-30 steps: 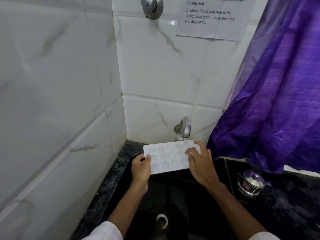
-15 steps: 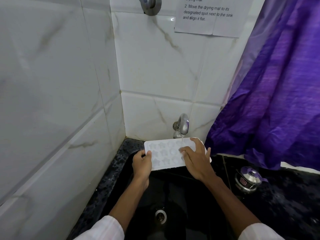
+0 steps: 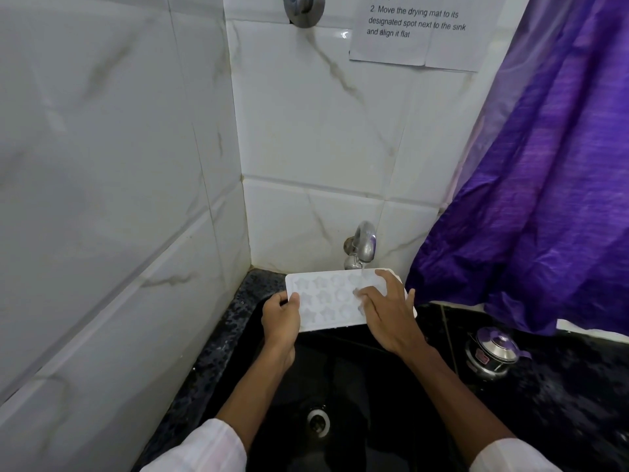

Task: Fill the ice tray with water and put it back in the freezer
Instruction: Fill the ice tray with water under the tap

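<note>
A white ice tray [image 3: 326, 298] with star-shaped cells is held flat over the black sink [image 3: 340, 376], just under the steel tap [image 3: 363, 242]. A thin stream of water runs from the tap onto the tray's far right cells. My left hand [image 3: 280, 318] grips the tray's left end, thumb on top. My right hand [image 3: 388, 315] lies over the tray's right part with fingers spread on its top face; whether it grips the edge is hidden. The freezer is out of view.
White marble tiles close in on the left and behind. A purple curtain [image 3: 531, 206] hangs at the right. A small steel lidded pot [image 3: 492, 352] stands on the dark counter right of the sink. The drain [image 3: 318, 422] lies below. A paper note [image 3: 417, 32] is stuck to the wall.
The tray has shifted slightly back under the tap and water now runs onto it. My right hand has slid across the tray's right cells; my left hand keeps its grip.
</note>
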Motion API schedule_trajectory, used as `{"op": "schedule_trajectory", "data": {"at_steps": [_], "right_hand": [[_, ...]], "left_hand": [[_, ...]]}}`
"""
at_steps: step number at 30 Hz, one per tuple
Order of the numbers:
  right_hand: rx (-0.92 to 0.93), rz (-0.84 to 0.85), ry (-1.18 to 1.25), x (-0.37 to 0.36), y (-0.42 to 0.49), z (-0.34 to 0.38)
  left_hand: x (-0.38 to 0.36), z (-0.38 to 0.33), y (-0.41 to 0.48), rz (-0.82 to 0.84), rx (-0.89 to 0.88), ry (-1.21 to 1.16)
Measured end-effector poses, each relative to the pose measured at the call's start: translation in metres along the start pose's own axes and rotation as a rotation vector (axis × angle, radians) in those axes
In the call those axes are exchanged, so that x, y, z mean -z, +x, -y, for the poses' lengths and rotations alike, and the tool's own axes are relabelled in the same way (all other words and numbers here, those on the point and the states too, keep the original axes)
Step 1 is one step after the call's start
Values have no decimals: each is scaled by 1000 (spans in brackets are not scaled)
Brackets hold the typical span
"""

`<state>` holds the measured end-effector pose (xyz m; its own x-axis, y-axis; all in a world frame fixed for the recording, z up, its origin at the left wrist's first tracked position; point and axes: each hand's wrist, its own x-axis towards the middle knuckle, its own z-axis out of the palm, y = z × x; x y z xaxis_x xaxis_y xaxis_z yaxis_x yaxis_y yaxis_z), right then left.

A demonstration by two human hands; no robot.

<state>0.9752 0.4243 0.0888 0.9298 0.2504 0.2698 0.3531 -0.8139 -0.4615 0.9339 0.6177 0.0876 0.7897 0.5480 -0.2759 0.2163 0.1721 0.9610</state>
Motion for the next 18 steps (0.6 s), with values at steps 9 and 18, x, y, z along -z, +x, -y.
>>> {"op": "schedule_trajectory", "data": {"at_steps": [9,18], "right_hand": [[22,-19,-41,-1,0,-1],[50,-89,-70,-2,5,-2]], "left_hand": [[-1,1,1,-9,-4,-22],[-8,-1,3,-20,1,-52]]}}
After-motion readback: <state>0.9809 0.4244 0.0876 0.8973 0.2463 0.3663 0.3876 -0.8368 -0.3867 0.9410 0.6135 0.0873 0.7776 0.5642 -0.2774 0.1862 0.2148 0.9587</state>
